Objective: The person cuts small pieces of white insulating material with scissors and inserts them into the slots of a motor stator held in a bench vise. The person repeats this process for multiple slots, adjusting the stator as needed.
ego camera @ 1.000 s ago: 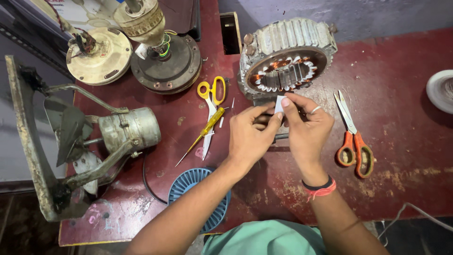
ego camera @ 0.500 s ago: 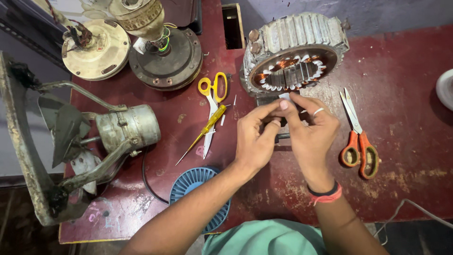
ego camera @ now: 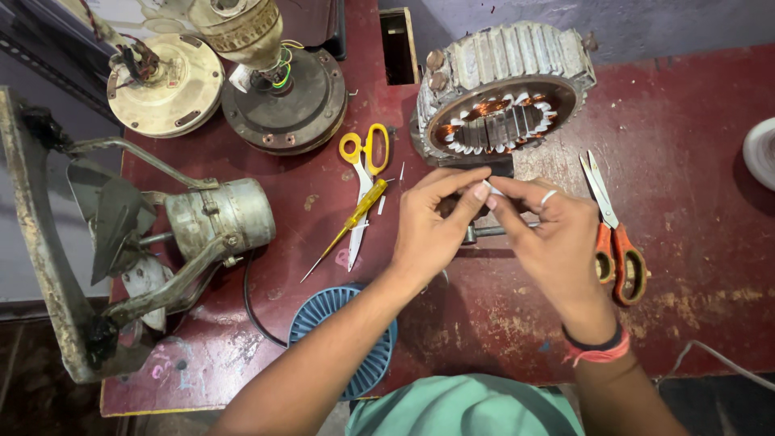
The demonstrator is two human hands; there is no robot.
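Observation:
My left hand and my right hand meet fingertip to fingertip over the dark red table, pinching a small white strip between them. Just beyond the fingers stands a grey finned motor stator with copper windings and white slot liners in its bore. A metal rod lies under my hands. My right wrist wears a black and an orange band.
Orange-handled scissors lie right of my right hand. Yellow-handled scissors and a yellow screwdriver lie to the left. A blue round fan guard, a grey fan motor on its frame, two round motor housings and a white roll surround them.
My hands have stayed together on the white strip, with the fingers shifting slightly. The view has drifted a little toward the stator.

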